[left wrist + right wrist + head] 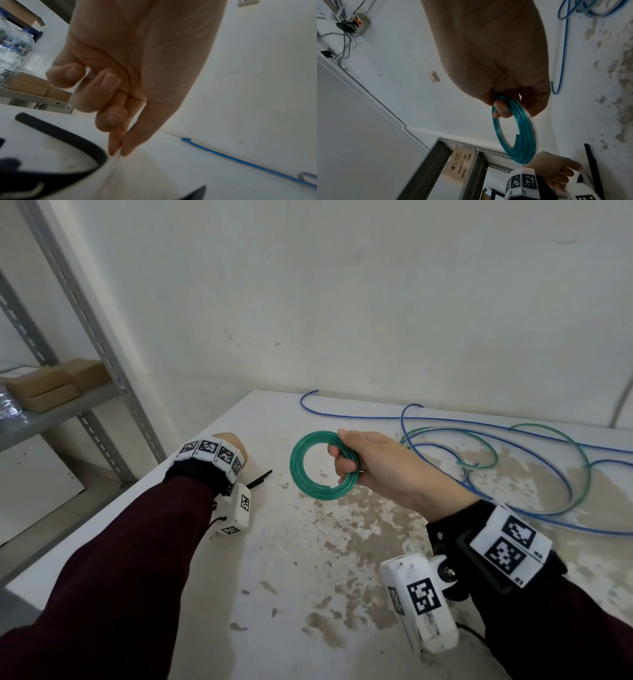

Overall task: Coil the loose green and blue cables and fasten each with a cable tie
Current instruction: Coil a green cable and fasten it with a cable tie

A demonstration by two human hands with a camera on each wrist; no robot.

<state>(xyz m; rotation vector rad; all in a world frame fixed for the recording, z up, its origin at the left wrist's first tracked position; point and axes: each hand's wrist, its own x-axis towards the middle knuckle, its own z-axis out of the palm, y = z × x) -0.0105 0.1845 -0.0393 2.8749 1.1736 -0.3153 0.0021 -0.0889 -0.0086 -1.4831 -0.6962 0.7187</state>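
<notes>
My right hand (342, 455) grips a tight green cable coil (301, 477) and holds it upright above the white table (308, 559); my fingers pass through the ring (520, 148). Loose blue cable (479, 422) and loose green cable (579, 460) lie tangled at the back right. At the table's left edge, my left hand (227, 441) is down on the surface. Its thumb and forefinger (118, 152) pinch a thin white strip, seemingly a cable tie. Black cable ties (261, 477) lie just beside that hand.
A grey metal shelf (68, 409) with brown boxes (51, 388) stands left of the table, past its edge. The wall runs close behind the table. The tabletop is stained and worn in the middle and on the right.
</notes>
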